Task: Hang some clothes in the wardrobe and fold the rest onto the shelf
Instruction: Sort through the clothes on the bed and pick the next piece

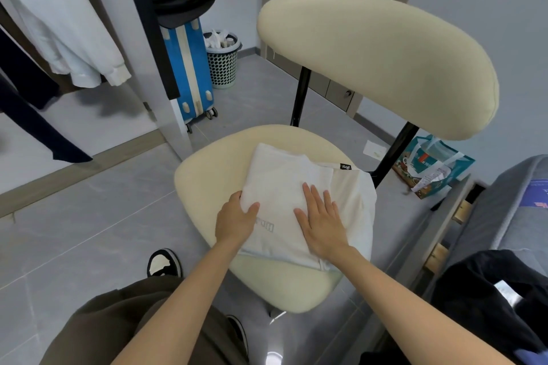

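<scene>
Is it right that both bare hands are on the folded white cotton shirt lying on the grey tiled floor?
Not quite. In the head view the left hand and right hand are on the folded white cotton shirt, but it lies on the cream padded chair seat, not the floor.

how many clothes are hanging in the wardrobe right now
3 that I can see: a white garment at upper left, a dark garment below it by the left edge, and a dark trouser leg lower down. More may hang out of frame.

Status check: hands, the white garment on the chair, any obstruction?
Left hand grips the white garment's left edge. Right hand flat on top, fingers straight. Garment folded on chair seat. Nothing in the way.
</scene>
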Demonstrator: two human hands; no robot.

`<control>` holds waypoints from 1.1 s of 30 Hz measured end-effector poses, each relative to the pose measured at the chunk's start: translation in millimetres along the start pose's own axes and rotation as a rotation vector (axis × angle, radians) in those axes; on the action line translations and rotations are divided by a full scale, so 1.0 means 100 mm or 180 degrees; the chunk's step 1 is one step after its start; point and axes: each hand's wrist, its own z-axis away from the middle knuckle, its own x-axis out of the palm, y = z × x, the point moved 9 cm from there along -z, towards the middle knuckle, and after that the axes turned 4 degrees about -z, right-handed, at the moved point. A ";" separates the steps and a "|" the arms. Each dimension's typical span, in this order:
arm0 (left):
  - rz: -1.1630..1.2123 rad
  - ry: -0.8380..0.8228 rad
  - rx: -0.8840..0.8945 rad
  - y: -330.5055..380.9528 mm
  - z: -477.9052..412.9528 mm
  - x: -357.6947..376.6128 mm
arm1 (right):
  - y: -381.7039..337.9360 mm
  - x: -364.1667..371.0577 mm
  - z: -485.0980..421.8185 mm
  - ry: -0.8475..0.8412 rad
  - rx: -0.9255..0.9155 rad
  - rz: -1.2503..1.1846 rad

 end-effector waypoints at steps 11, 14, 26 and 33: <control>0.0331 0.0303 -0.0117 -0.23 -0.22 -0.74 | -0.83 0.27 -0.20 -0.0319 -0.0390 -0.0391; 0.0260 0.0494 -0.0193 -0.36 -0.24 -1.09 | -1.15 0.33 -0.27 -0.0508 -0.0695 -0.0477; 0.0339 0.0505 0.0080 0.27 -0.04 -1.27 | -0.39 -0.46 -0.08 0.0244 -0.0166 -0.1284; 0.0064 0.0192 0.0999 1.25 0.23 -0.67 | -0.12 -1.06 -0.01 0.0743 0.0371 -0.2862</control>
